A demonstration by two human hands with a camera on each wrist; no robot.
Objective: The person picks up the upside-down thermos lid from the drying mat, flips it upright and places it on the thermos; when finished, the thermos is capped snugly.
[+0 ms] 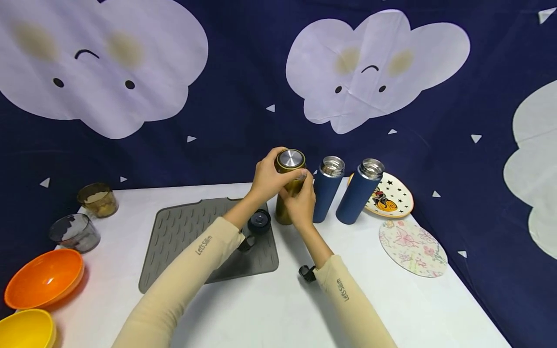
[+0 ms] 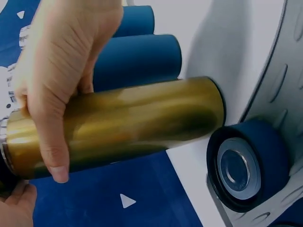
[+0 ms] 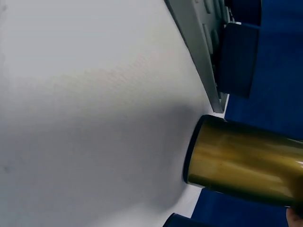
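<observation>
A gold thermos flask [image 1: 285, 208] stands upright on the white table, its silver-topped lid [image 1: 291, 158] in place. My left hand [image 1: 269, 179] grips the flask's top end, thumb across the front. Just below, my right hand [image 1: 301, 200] holds the upper body. In the left wrist view the right hand [image 2: 66, 71] wraps round the gold flask [image 2: 147, 123], with left-hand fingers [image 2: 21, 203] at the lid end. The right wrist view shows mostly the flask's lower body [image 3: 246, 161]. A dark blue lid [image 2: 265, 161] lies on the mat beside the flask.
Two lidless blue flasks [image 1: 326, 193] [image 1: 359, 193] stand to the right, before a patterned plate [image 1: 391, 195] and an oval mat [image 1: 413, 249]. A grey ridged mat [image 1: 183, 241] lies left. Glass cups [image 1: 97, 200], an orange bowl [image 1: 45, 278] and a yellow bowl [image 1: 28, 331] line the left edge.
</observation>
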